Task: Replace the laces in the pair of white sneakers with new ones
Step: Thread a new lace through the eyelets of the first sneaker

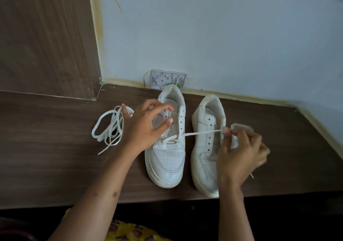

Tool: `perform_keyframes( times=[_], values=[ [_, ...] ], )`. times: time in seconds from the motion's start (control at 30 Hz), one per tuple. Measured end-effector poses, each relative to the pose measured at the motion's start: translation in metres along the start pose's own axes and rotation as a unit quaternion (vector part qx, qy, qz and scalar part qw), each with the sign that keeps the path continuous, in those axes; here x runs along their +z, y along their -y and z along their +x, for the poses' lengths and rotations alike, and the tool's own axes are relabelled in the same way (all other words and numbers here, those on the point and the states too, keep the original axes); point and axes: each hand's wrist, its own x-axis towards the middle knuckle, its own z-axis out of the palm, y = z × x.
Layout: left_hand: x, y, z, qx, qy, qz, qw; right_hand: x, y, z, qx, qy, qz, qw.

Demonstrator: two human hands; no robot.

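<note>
Two white sneakers side by side on dark wood table (55,166), toes toward viewer. Left sneaker (168,148): left hand (146,127) over its tongue, fingers spread and loosely curled, apparently gripping nothing. Right hand (239,153) pinches lace (202,133) stretched from its lower eyelets across right sneaker (206,148). Loose laces (109,129) piled left.

Bare tabletop (55,166) free at 8 o'clock, loose laces (109,129) cluttering 9 o'clock, wall (222,36) and socket plate (168,79) blocking 12 o'clock, open desk at 3 o'clock
</note>
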Motion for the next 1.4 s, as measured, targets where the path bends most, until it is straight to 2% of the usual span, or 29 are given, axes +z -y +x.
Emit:
perform_keyframes(
  times=[0.1, 0.23, 0.3, 0.47, 0.53, 0.63, 0.7, 0.8, 0.93, 1.0, 1.1, 1.2, 1.27, 1.4],
  values=[
    [0.002, 0.0, -0.001, -0.002, 0.009, -0.016, 1.0, 0.004, 0.012, -0.009, -0.07, 0.078, 0.026, 0.994],
    [-0.001, 0.001, -0.001, 0.01, 0.01, -0.028, 1.0, 0.009, 0.023, -0.019, -0.151, 0.211, 0.056, 0.964],
    [-0.005, 0.004, -0.001, 0.022, 0.023, -0.031, 0.999, 0.012, 0.022, -0.023, -0.187, 0.235, 0.049, 0.953],
    [-0.017, 0.014, -0.002, 0.016, 0.078, -0.079, 0.994, 0.016, 0.02, -0.022, -0.178, 0.201, 0.022, 0.963],
    [-0.024, 0.017, -0.006, -0.025, 0.138, -0.09, 0.986, 0.014, 0.022, -0.024, -0.16, 0.187, 0.02, 0.969],
    [-0.035, 0.02, -0.013, -0.11, 0.241, -0.121, 0.957, 0.011, 0.025, -0.026, -0.126, 0.17, 0.045, 0.976],
    [-0.041, 0.019, -0.015, -0.126, 0.275, -0.126, 0.945, 0.008, 0.027, -0.026, -0.099, 0.153, 0.09, 0.979],
    [-0.052, 0.014, -0.017, -0.114, 0.271, -0.169, 0.941, 0.004, 0.031, -0.028, -0.091, 0.141, 0.129, 0.977],
    [-0.059, 0.002, -0.016, -0.066, 0.221, -0.328, 0.916, -0.003, 0.041, -0.032, -0.106, 0.169, 0.196, 0.96],
    [-0.057, -0.002, -0.015, -0.04, 0.201, -0.384, 0.901, -0.007, 0.049, -0.034, -0.069, 0.249, 0.3, 0.918],
    [-0.052, -0.008, -0.013, -0.023, 0.188, -0.432, 0.882, -0.012, 0.06, -0.039, 0.011, 0.39, 0.429, 0.815],
    [-0.049, -0.013, -0.013, -0.024, 0.174, -0.484, 0.858, -0.013, 0.067, -0.042, 0.089, 0.479, 0.51, 0.709],
    [-0.047, -0.016, -0.012, -0.023, 0.162, -0.485, 0.859, -0.015, 0.07, -0.042, 0.109, 0.52, 0.543, 0.65],
    [-0.049, -0.019, -0.011, -0.023, 0.14, -0.484, 0.864, -0.02, 0.071, -0.045, 0.099, 0.563, 0.574, 0.587]
  ],
)
